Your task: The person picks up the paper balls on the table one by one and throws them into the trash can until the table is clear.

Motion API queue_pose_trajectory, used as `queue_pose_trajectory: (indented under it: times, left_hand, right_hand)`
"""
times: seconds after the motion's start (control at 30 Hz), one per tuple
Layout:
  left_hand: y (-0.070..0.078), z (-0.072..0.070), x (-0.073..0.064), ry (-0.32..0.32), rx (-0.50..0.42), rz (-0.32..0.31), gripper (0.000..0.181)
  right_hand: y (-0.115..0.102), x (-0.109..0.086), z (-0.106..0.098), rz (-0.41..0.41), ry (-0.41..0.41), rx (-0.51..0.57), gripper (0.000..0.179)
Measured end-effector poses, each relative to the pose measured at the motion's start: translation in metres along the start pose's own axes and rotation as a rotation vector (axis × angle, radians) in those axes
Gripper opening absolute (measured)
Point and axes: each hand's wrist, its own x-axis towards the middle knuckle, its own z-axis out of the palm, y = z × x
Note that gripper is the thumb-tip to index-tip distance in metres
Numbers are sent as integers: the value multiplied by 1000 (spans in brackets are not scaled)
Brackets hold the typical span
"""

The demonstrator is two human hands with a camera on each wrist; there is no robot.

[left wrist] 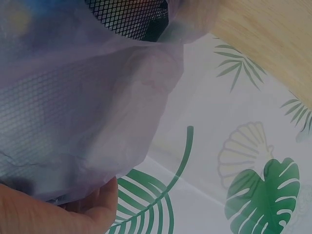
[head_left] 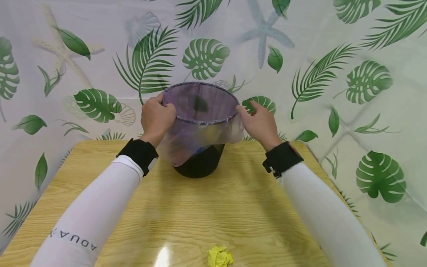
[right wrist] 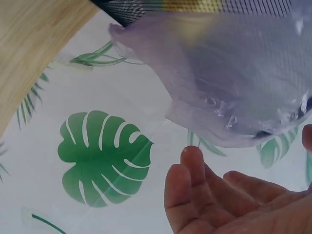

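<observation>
A black mesh wastebasket (head_left: 197,165) stands at the far side of the wooden table. A translucent purple trash bag (head_left: 186,139) lines it and hangs over its rim, covering much of the outer wall. At the rim's left, my left hand (head_left: 157,116) grips the bag and the edge, thumb on top and fingers outside. My right hand (head_left: 261,124) is at the right of the rim, its thumb tip by the edge. In the right wrist view, the fingers (right wrist: 192,178) of that hand are loosely extended, apart from the bag (right wrist: 224,92).
A crumpled yellow paper ball (head_left: 219,256) lies near the front of the wooden table (head_left: 207,207). Behind the table hangs a leaf-patterned cloth (head_left: 320,22), close to the wastebasket.
</observation>
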Motion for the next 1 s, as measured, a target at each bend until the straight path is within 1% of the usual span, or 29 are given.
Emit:
queue_pose_trajectory:
  times: [0.17,0.3,0.37,0.43,0.6,0.8,0.9,1.0]
  left_hand:
    - [0,2,1,8,5,15,51]
    - [0,2,1,16,6,21,51]
    - [0,1,1,18,7,21,50]
    - [0,1,1,18,6,20,51]
    - [0,0,0,9,4,17,52]
    - [0,-1,-1,-2,2,16,53]
    - [0,-1,-1,-3,4,15,53]
    - [1,-1,-1,-3,6,18,53]
  right_hand:
    - [8,-21,2,-54,18,-80,87]
    - [13,-38,6,-122,40,-163,89]
    - [14,-47,9,-157,27,-197,87]
    - [15,-56,11,-184,-3,-233,85]
    - [17,-79,18,-249,-140,-309,78]
    - [17,-109,27,-381,-311,-367,73]
    - [18,-124,33,-402,-411,-381,72]
    - [19,-135,41,-397,-521,-386,72]
